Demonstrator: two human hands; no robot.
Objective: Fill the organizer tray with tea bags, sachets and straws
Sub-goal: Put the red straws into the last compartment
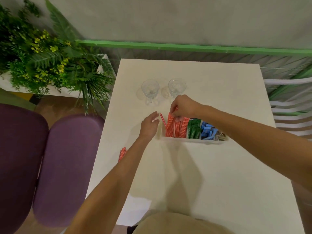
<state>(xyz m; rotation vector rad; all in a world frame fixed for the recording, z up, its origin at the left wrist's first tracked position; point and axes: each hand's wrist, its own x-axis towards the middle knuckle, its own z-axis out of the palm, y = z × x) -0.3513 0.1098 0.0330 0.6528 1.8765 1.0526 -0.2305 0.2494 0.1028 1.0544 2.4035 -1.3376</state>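
Straws going into the tray's left slot

Nearest you on the white table [219, 174], a few spare red straws [122, 153] poke out from under your left forearm by the table's left edge. Further out, your left hand [149, 126] is open with fingers spread, just beside the left end of the white organizer tray [177, 140], can't tell if it's actually touching it. Your right hand [183, 106] is pinched on the tops of the red-striped straws [176, 126] standing in the leftmost compartment. Next slot right has green sachets [193, 130], then blue sachets [207, 131], then something brownish at the far right, too blurry to call. Past the tray, two clear glass cups [150, 88] sit side by side.
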